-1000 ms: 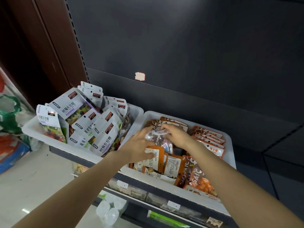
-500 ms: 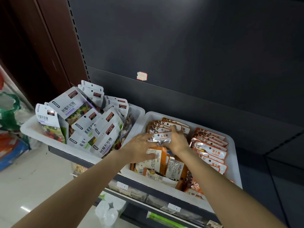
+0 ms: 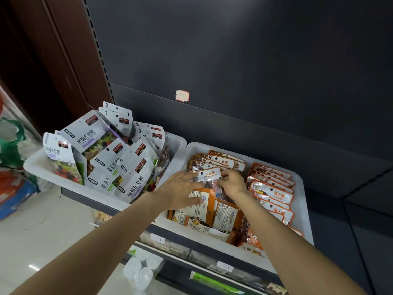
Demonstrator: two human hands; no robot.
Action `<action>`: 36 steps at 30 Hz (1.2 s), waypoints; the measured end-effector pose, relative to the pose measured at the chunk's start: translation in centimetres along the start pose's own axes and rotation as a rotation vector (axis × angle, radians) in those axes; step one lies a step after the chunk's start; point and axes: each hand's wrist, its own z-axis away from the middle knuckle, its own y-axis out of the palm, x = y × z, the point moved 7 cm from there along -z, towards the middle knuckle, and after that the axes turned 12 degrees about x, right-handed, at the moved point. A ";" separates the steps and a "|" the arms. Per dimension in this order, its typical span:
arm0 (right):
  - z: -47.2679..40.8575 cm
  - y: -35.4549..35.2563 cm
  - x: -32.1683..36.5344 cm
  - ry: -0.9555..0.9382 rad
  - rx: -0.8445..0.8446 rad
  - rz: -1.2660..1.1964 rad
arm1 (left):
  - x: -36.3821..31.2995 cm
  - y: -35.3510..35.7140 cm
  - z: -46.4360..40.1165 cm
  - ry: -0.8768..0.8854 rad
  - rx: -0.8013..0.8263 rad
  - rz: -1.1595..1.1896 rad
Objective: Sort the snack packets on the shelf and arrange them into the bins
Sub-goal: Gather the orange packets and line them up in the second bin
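Two white bins sit side by side on the dark shelf. The left bin [image 3: 36,167] holds several grey-and-white gummy packets [image 3: 136,167], standing loosely. The right bin [image 3: 302,209] holds orange-trimmed candy packets in rows [image 3: 272,188]. Both my hands are over the right bin's left column. My left hand [image 3: 180,190] holds the left edge of an orange stone-candy packet [image 3: 209,175], fingers spread over the packets below. My right hand [image 3: 231,183] pinches that packet's right edge. The packet stands at the front of the back row.
Several orange packets [image 3: 212,211] lie jumbled at the front of the right bin. A lower shelf with price tags [image 3: 157,238] runs beneath. Clear plastic cups [image 3: 140,271] sit below. Colourful bags [image 3: 12,188] lie on the floor at left. A dark back panel rises behind.
The stone-candy packet has gone from tilted in my hands to upright against the back row. Both hands stayed on it and shifted slightly toward the back of the bin.
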 end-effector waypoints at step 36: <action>3.7 -6.8 0.0 -0.143 -0.455 0.506 | -0.4 -0.3 -3.7 -0.199 -0.082 0.345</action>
